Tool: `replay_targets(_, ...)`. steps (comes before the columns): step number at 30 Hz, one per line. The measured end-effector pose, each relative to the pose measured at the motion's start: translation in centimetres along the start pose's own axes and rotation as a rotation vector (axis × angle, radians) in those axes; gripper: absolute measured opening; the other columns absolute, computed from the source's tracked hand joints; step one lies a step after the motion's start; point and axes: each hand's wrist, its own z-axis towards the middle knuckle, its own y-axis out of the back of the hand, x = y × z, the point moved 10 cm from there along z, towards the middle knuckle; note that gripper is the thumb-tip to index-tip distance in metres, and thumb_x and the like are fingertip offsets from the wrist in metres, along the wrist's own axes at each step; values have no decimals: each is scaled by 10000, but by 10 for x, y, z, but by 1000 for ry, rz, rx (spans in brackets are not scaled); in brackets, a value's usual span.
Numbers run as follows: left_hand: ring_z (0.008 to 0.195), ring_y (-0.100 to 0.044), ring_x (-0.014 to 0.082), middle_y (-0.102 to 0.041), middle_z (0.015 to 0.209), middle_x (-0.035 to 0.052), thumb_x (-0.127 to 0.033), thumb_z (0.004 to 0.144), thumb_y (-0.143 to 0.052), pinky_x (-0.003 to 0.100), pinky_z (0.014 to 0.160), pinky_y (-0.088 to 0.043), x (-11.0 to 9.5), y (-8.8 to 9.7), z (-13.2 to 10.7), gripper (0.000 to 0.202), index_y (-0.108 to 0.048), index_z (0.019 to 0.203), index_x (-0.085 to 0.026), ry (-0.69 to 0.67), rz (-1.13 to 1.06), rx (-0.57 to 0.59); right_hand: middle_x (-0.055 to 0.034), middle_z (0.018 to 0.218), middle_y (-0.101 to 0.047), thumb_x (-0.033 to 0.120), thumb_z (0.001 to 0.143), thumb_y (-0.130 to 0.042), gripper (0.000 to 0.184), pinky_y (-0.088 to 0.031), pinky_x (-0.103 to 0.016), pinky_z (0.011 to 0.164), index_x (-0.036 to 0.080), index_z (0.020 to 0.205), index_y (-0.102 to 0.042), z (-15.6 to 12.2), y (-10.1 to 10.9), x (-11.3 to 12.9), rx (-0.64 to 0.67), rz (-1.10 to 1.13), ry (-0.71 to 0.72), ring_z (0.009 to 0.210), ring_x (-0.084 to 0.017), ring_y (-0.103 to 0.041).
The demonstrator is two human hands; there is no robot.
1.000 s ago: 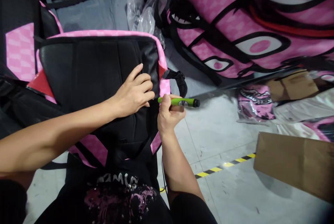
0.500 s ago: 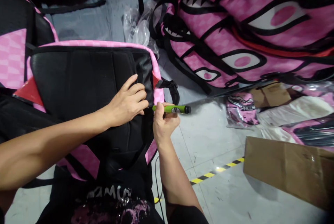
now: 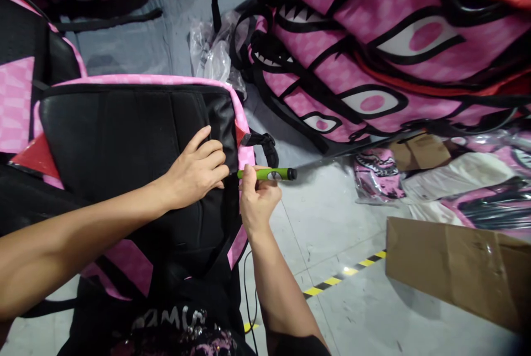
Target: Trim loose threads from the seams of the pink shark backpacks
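A black-backed backpack [image 3: 136, 124] with pink piping lies in front of me, its padded back panel up. My left hand [image 3: 197, 171] rests palm down near the panel's right side. Its thumb and index finger are close together at the fabric, and the other fingers are bent and slightly apart. At the bag's right edge, my right hand [image 3: 259, 195] is closed round a green marker pen [image 3: 269, 174] with a black end. The pen lies level, its tip end pointing left toward my left fingertips. Red triangular tabs [image 3: 37, 156] show at the bag's sides.
More pink backpacks [image 3: 373, 57] with eye and teeth prints are piled at upper right. Crumpled clear plastic [image 3: 215, 52] sits behind the bag. A cardboard box [image 3: 448, 267] stands on the floor [image 3: 332, 218] at right, near yellow-black tape [image 3: 332, 281]. Bagged pink goods [image 3: 379, 173] lie beyond.
The view has shifted slightly, so the bag and the piled backpacks appear a little lower and further left. Both hands keep nearly the same grip and place on the bag.
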Motion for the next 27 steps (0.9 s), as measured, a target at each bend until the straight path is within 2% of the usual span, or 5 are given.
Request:
replay_targets(5, 1017, -586, 200, -626, 869, -9, -378, 907, -644, 544, 1170, -406, 0, 2, 1, 190, -622, 825, -208, -7, 8, -14, -12, 637, -673, 504, 933, -570, 366, -491, -272, 569, 177, 792, -657, 2, 2, 0, -10, -29, -14, 547, -158, -638)
replay_targets(10, 1026, -577, 193, -624, 882, -14, -360, 924, -616, 542, 1184, -383, 0, -1, 0, 169, -618, 832, -218, -5, 18, 6, -14, 660, -677, 501, 942, -564, 377, -480, -263, 565, 167, 793, -657, 3, -1, -1, 47, 22, -31, 530, -140, -617)
replay_targets(21, 1018, -564, 205, -610, 865, -5, -375, 944, -587, 549, 1157, -392, -1, 1, -2, 221, -582, 819, -193, -11, -3, -51, 11, 572, -616, 493, 932, -567, 373, -453, -242, 514, 169, 764, -643, 5, 2, 4, 76, 72, -100, 475, -123, -569)
replay_targets(24, 1023, -562, 206, -616, 879, -3, -373, 954, -569, 550, 1168, -374, -1, -1, -3, 219, -590, 830, -194, -7, 3, -35, 4, 604, -636, 480, 926, -576, 350, -471, -251, 546, 170, 785, -656, 3, 1, 4, 71, 40, -70, 506, -129, -588)
replay_targets(27, 1018, -565, 212, -623, 877, 4, -371, 936, -602, 545, 1173, -363, -1, -2, -2, 213, -595, 829, -187, 4, -21, -18, 5, 584, -624, 465, 914, -600, 340, -470, -260, 552, 165, 764, -655, 3, -2, 8, 125, 25, -37, 495, -130, -576)
